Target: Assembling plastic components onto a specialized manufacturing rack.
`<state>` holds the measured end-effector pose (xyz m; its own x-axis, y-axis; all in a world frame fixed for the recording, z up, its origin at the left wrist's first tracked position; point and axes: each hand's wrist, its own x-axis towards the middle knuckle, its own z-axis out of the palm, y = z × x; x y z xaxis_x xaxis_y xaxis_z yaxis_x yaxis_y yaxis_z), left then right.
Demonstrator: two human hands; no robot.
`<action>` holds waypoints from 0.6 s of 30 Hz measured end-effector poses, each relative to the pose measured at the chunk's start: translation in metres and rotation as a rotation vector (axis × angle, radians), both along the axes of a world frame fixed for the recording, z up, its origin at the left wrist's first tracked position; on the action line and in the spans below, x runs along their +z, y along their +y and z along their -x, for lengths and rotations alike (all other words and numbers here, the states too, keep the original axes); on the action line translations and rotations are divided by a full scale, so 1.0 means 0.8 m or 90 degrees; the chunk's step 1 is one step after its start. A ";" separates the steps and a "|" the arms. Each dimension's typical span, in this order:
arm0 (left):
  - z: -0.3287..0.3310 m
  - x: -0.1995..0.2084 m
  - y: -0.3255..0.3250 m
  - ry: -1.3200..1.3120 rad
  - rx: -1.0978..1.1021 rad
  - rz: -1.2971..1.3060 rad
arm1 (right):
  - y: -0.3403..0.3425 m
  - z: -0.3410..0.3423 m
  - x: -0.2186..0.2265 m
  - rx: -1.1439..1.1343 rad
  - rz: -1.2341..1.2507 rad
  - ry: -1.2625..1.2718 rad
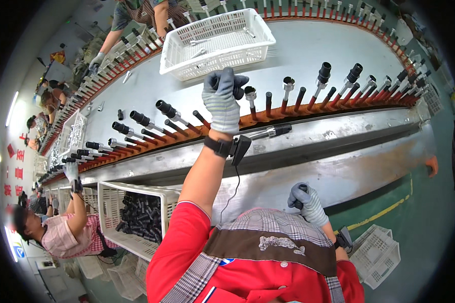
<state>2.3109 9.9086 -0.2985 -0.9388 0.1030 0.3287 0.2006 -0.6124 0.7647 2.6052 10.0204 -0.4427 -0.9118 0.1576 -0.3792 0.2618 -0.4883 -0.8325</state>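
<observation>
Black sleeve [238,92]: it sat at twelve o'clock in my left hand [222,103], just beside an upright rod topped by a metal socket [251,94].
Left hand: gloved in grey with a pale striped back, its fingers bent and pinching that sleeve, my arm stretched out toward the row.
Second black piece [303,187]: it was at four o'clock, in my right hand [312,206].
Right hand: gloved too, the fingers curled around that piece, near my chest; I could not tell whether the fist held more than one.
Left wrist: I wore a black strap [217,146] on it, with a thin cable hanging down.
Row: red rods [284,106] stood along a brown rail from nine o'clock round to two, many bearing metal sockets, some capped in black.
Ledge [333,144]: a loose tool [272,132] with a black end lay on this metal strip at two o'clock.
Tabletop [308,45]: beyond the row, it carried a white basket [218,66] at twelve o'clock with a few metal pieces inside.
Crate [104,202]: at eight o'clock, white, heaped with black parts [140,217].
Floor: green, with white baskets [376,258] at four o'clock.
Co-worker [55,235]: at eight o'clock, in pink, one gloved hand raised to the row.
</observation>
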 end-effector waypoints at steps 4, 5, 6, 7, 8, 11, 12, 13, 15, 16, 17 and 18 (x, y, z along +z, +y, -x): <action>0.020 -0.029 0.027 -0.003 0.028 0.129 | 0.027 0.014 -0.018 0.031 -0.024 -0.007; 0.025 -0.037 0.025 0.022 0.030 0.156 | 0.036 0.016 -0.022 0.026 -0.009 -0.004; 0.024 -0.039 0.028 0.045 0.029 0.182 | 0.046 0.019 -0.025 0.019 0.005 -0.003; 0.024 -0.040 0.034 0.044 0.029 0.188 | 0.053 0.024 -0.027 -0.016 0.023 -0.025; 0.023 -0.039 0.041 0.010 0.013 0.227 | 0.061 0.030 -0.028 -0.015 0.028 -0.027; 0.038 -0.041 0.045 -0.054 0.033 0.234 | 0.084 0.060 -0.018 0.067 -0.085 -0.026; 0.042 -0.044 0.042 -0.083 0.068 0.198 | 0.087 0.075 0.000 0.060 -0.107 -0.017; 0.047 -0.050 0.040 -0.010 0.059 0.185 | 0.088 0.092 0.013 0.047 -0.130 -0.010; 0.050 -0.052 0.039 0.002 0.054 0.207 | 0.095 0.126 0.024 0.047 -0.159 0.002; 0.045 -0.044 0.042 0.020 0.046 0.224 | 0.097 0.142 0.031 0.044 -0.194 0.019; 0.033 -0.035 0.045 -0.015 0.068 0.275 | 0.096 0.155 0.046 0.026 -0.217 0.047; 0.034 -0.038 0.047 -0.020 0.071 0.275 | 0.092 0.173 0.069 0.006 -0.244 0.079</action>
